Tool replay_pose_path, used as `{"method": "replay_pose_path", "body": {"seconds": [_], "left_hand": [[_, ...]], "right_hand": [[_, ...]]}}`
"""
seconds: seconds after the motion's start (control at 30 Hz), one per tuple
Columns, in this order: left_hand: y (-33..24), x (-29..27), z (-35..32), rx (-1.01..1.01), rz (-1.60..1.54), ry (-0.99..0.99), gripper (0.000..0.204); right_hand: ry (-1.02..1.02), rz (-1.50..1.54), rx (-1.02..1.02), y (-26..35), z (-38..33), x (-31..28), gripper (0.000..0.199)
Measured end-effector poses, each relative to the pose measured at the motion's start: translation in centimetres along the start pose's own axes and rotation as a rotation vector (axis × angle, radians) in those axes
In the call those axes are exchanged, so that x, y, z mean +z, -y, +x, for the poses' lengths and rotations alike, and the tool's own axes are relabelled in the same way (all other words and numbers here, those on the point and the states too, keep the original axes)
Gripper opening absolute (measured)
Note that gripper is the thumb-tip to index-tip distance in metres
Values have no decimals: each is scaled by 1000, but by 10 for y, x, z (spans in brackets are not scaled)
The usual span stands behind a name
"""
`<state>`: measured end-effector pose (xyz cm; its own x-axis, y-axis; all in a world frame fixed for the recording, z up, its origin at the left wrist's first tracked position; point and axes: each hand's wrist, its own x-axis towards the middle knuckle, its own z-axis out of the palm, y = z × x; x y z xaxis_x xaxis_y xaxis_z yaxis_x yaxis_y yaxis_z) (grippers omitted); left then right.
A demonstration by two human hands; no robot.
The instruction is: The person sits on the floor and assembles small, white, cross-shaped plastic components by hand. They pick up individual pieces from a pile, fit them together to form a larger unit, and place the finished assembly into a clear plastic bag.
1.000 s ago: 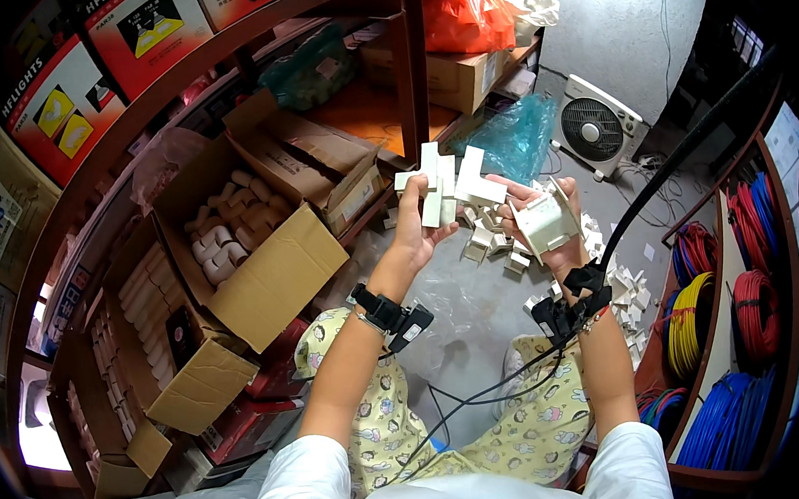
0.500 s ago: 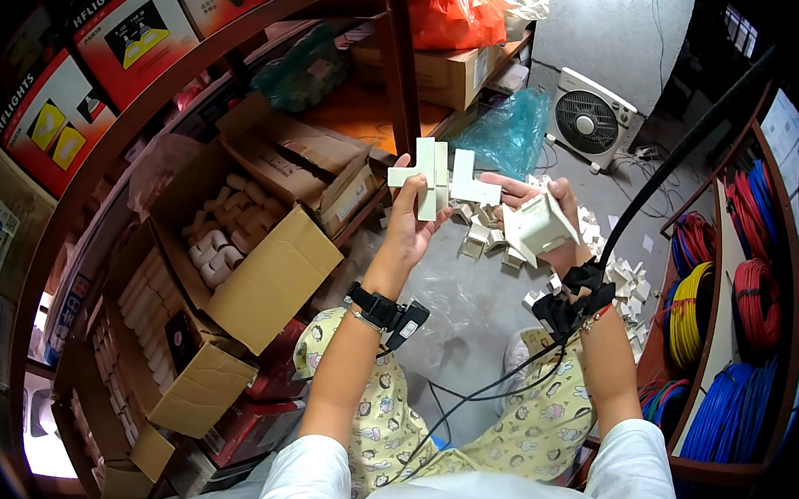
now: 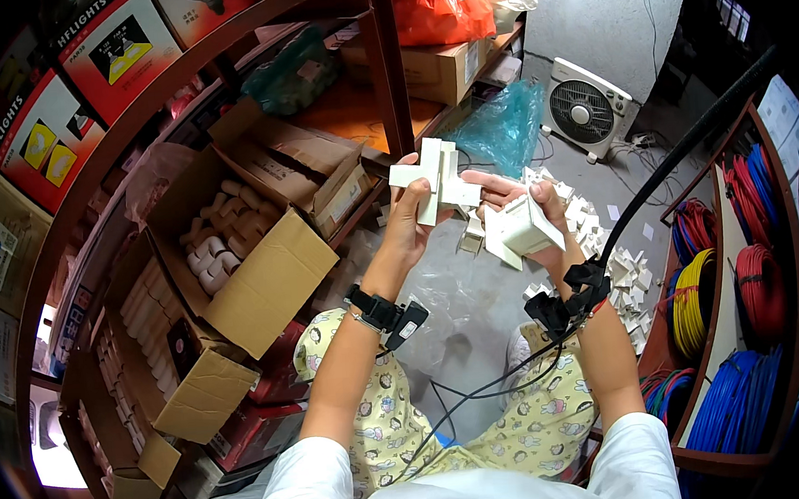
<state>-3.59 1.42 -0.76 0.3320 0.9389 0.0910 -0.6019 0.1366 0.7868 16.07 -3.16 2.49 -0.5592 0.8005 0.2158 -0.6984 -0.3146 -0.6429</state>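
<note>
My left hand [image 3: 407, 223] is closed round white plastic T-shaped trunking fittings [image 3: 429, 180], the thumb pressed on the near face. Against their right side lies an L-shaped white fitting [image 3: 460, 189], touched by the outstretched fingertips of my right hand [image 3: 549, 202]. A bigger white angled trunking fitting [image 3: 526, 228] rests in my right palm, with the thumb over its edge. How many fittings are stacked in each hand I cannot tell. Below and beyond the hands, a loose heap of similar white fittings [image 3: 591, 227] spreads over the floor.
Open cartons of white tubular parts [image 3: 215, 255] stand at the left. A fan [image 3: 584, 113] and a teal plastic bag [image 3: 500, 135] are on the floor ahead. Coils of yellow wire [image 3: 694, 298] and other colours fill the right shelf. A black cable [image 3: 683, 152] crosses the right side.
The L-shaped fitting has moved left, up against the T-shaped ones. My right hand has come a little closer to my left, and the angled fitting in it has turned.
</note>
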Motion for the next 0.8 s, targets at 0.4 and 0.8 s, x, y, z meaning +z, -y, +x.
{"method": "replay_pose_path", "body": {"seconds": [0.4,0.8], "left_hand": [[-1,3,0,11,-72,-54,60],[1,8,-3,55,-18,-56,66]], "right_hand": [[-14,106,-54,13,-1,-8,93],[-62,-13,2,3,0,-6,91]]}}
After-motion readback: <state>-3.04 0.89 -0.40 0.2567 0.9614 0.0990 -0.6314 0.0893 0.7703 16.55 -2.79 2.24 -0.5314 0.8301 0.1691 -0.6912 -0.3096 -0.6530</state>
